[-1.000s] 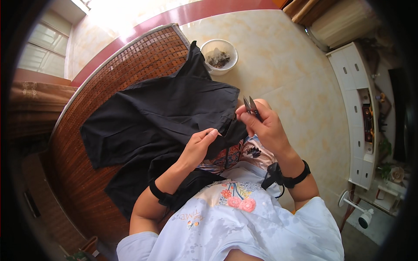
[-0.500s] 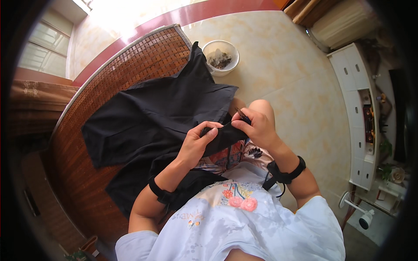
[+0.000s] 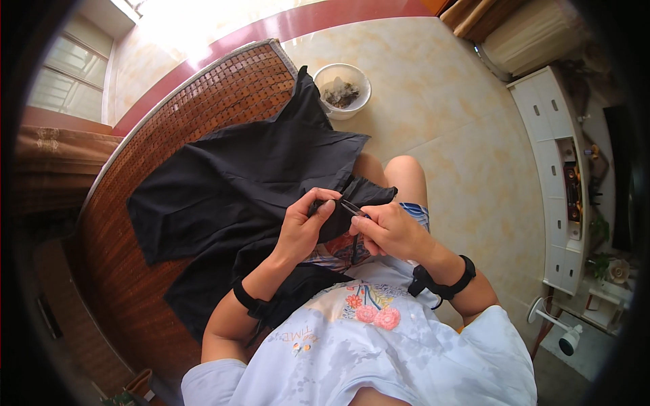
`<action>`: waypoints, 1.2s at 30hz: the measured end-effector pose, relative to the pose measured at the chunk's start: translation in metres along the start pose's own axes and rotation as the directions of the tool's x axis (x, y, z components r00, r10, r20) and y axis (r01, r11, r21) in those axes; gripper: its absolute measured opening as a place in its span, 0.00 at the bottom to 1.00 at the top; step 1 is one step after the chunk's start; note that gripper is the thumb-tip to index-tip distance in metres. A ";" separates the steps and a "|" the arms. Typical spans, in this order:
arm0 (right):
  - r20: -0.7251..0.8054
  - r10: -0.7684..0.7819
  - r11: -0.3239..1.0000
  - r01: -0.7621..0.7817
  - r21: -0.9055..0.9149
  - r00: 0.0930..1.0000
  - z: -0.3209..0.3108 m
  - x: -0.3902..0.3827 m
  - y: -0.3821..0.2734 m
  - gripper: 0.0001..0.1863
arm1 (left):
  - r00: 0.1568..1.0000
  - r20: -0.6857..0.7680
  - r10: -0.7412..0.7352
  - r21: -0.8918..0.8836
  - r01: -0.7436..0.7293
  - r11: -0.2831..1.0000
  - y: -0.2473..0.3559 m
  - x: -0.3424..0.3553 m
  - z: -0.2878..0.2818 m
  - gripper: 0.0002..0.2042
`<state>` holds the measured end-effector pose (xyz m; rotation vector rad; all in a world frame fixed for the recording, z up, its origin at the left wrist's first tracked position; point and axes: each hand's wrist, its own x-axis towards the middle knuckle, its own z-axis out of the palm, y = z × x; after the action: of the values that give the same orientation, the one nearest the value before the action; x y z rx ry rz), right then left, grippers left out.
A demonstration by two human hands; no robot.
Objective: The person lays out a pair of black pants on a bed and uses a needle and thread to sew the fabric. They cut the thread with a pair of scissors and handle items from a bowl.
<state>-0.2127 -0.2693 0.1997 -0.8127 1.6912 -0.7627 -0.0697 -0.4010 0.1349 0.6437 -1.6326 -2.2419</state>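
A large black cloth garment (image 3: 223, 169) lies spread over the seat and across my lap. My left hand (image 3: 305, 223) is closed, pinching a folded edge of the cloth between thumb and fingers. In my right hand (image 3: 393, 230) is a pair of small thread snips (image 3: 351, 207), the fingers wrapped round them. Their pale metal blades point left, at the cloth edge beside my left fingertips. The handle is mostly hidden in my palm, and I cannot make out any thread.
Under the cloth is a bench covered with a brown woven mat (image 3: 223, 88). A white bin (image 3: 343, 91) with rubbish in it stands on the tiled floor beyond. White cabinets (image 3: 552, 169) line the right side, with a small white camera-like device (image 3: 569, 340) nearer me.
My right hand has turned and dropped slightly, bringing the snips' blades toward the left fingertips. The cloth edge it covered now lies beyond it. My left hand keeps its pinch.
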 end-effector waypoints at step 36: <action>-0.167 -0.030 0.928 0.089 0.361 0.986 0.003 0.006 0.000 0.15 | 0.984 0.038 -0.172 -0.283 0.176 0.943 -0.014 -0.009 0.006 0.06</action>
<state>-0.2109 -0.2748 0.1961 -0.5532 1.5979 -1.1718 -0.0646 -0.3870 0.1249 0.7210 -1.2624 -2.5466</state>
